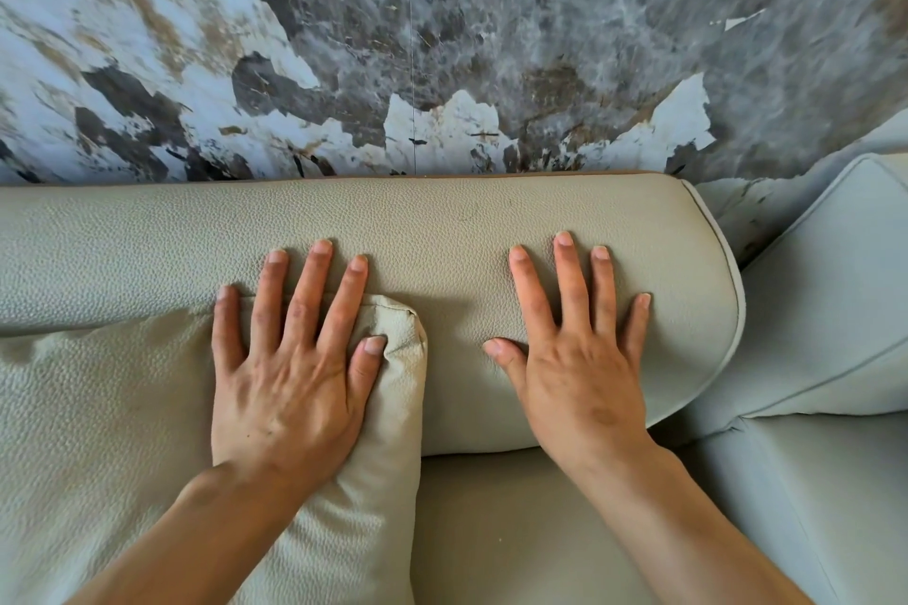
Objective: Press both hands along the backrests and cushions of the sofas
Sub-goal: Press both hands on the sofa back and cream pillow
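Pressing is under way on the beige backrest (442, 221), which is running along the marbled wall (442, 39). Against that backrest, the left hand (290, 368) is lying flat with fingers spread, its palm bearing on the top corner of a loose cushion (123, 408) and its fingertips reaching onto the backrest itself; it is gripping nothing. The right hand (575, 359) is lying flat and splayed on the backrest's rounded end, likewise holding nothing. Beyond that end a second sofa (810, 310), paler, is meeting it at the corner, with the seat (491, 531) below. The backrest step seems to be nearing this sofa's end; next, both palms are likely needing to shift down to the cushions or across to the second sofa.
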The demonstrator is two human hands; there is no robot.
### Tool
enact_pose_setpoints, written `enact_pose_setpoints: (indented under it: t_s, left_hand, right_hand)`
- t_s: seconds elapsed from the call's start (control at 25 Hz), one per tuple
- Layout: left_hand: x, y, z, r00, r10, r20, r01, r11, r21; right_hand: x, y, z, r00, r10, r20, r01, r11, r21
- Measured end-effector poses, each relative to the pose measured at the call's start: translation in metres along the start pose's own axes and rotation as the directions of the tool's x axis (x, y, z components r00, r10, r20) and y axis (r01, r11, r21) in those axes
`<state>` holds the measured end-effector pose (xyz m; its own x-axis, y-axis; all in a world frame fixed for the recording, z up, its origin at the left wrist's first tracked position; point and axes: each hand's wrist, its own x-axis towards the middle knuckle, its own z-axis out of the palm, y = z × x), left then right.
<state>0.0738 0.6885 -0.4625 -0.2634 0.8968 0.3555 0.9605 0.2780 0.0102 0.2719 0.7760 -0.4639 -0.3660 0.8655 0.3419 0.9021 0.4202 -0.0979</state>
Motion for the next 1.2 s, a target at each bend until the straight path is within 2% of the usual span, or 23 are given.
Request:
enact_pose_setpoints:
  t_s: [0.64, 1.2]
  left_hand:
    - [0.033, -0.003, 0.019, 0.999, -0.024, -0.034, 0.025, 1.000, 0.003]
    - [0.037, -0.005, 0.030, 0.998, -0.009, -0.061, 0.008, 1.000, -0.006]
  right_hand:
    - [0.041, 0.003, 0.018, 1.000, -0.021, -0.023, 0.021, 1.000, 0.001]
    - [0.045, 0.002, 0.038, 0.991, -0.016, -0.130, 0.009, 0.999, -0.052]
